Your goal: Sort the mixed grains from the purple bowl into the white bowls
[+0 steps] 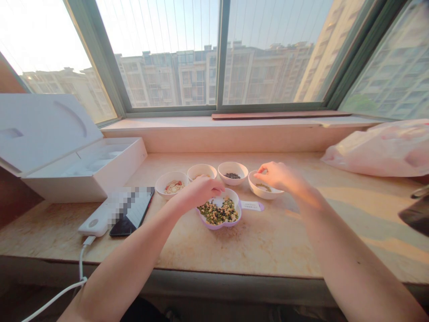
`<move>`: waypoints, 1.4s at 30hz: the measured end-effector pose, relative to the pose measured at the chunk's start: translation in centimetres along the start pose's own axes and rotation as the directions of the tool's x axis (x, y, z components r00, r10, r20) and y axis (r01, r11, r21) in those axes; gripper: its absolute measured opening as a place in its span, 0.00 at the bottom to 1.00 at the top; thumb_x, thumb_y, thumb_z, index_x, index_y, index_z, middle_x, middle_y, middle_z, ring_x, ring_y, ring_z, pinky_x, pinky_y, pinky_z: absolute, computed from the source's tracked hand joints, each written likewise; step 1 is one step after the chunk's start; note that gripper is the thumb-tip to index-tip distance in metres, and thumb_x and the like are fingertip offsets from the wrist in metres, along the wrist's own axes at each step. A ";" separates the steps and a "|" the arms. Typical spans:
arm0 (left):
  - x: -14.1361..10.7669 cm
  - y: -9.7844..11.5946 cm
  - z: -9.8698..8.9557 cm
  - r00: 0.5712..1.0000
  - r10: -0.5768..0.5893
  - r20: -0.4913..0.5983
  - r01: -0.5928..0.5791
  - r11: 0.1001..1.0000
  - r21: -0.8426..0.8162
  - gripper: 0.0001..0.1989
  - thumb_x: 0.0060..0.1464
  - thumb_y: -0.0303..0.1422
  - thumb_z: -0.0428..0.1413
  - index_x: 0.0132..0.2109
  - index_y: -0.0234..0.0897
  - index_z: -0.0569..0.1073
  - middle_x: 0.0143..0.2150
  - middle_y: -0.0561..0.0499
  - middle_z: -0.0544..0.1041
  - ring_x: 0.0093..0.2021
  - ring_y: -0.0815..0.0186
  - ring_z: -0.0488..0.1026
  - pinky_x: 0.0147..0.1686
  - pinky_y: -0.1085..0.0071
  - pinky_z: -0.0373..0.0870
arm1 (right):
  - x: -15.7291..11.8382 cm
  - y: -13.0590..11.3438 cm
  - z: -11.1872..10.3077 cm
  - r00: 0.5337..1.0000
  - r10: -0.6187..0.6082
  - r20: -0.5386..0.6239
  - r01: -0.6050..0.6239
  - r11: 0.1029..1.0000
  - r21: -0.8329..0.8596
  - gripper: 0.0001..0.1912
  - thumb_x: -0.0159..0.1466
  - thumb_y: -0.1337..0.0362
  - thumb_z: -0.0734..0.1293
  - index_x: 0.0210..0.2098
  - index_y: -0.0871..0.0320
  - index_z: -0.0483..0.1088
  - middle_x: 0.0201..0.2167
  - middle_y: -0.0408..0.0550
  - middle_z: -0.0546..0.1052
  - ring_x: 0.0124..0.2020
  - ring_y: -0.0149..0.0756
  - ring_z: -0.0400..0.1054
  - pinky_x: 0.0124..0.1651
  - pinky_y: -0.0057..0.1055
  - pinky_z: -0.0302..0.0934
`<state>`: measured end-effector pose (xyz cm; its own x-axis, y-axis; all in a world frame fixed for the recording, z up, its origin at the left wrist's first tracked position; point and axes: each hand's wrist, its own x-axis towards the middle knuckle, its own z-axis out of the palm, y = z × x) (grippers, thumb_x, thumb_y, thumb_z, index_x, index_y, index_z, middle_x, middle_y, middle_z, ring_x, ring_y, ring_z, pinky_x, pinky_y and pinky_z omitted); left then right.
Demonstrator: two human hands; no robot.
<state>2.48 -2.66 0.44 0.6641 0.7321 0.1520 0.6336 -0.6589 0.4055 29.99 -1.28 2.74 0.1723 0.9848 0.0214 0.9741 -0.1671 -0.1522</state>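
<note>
A purple-edged, lobed bowl [219, 226] in the middle holds mixed green, yellow and black beans. Over its far left part is my left hand [208, 191], fingers curled together and pointing down; whatever they pinch is too small to make out. My right hand [273, 175] reaches over the rim of the right white bowl [275, 195], which has a few greenish beans inside. Its thumb and fingers are drawn together, their content hidden. Another white bowl [241, 180] contains black beans. Pale and reddish pieces lie in the left white bowl [162, 191]. My left hand partly covers a fourth white bowl [192, 171].
A purple-and-white labelled tab [251, 205] sticks out beside the lobed bowl. At left are an open white box [117, 179], a phone [125, 228] and a white power bank [92, 223] with a cable [81, 261]. A plastic bag [382, 150] rests at right, below the window.
</note>
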 end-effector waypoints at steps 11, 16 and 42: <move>0.3 -3.3 -1.6 0.915 -0.217 -0.340 0.258 0.963 0.081 0.14 0.60 0.28 0.51 0.30 0.35 0.78 0.28 0.50 0.78 0.30 0.65 0.68 0.34 0.71 0.60 | -4.7 -5.6 2.2 0.753 -0.647 -0.122 0.623 0.641 0.448 0.14 0.66 0.55 0.69 0.46 0.55 0.80 0.39 0.48 0.83 0.38 0.39 0.76 0.43 0.34 0.67; 0.2 -3.6 -1.6 0.920 -0.263 -0.292 0.304 0.947 0.106 0.16 0.59 0.26 0.49 0.35 0.37 0.82 0.30 0.48 0.81 0.32 0.62 0.72 0.35 0.70 0.63 | -6.1 -7.8 3.6 0.567 -0.824 0.000 0.688 0.473 0.551 0.19 0.61 0.56 0.74 0.51 0.53 0.79 0.53 0.48 0.81 0.53 0.45 0.74 0.57 0.41 0.65; 0.7 -2.5 -1.1 0.953 -0.222 -0.206 0.263 0.943 0.203 0.14 0.63 0.28 0.49 0.37 0.37 0.80 0.36 0.44 0.81 0.34 0.62 0.74 0.35 0.70 0.64 | -4.1 -9.6 7.6 0.596 -0.803 -0.006 0.727 0.536 0.430 0.04 0.59 0.58 0.74 0.31 0.51 0.78 0.30 0.45 0.77 0.34 0.41 0.70 0.38 0.38 0.65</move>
<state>0.93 -0.27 0.49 0.4108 0.8795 0.2402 0.8531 -0.4638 0.2390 18.80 -3.39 -3.42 -0.6784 0.7210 0.1411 0.5846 0.6461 -0.4907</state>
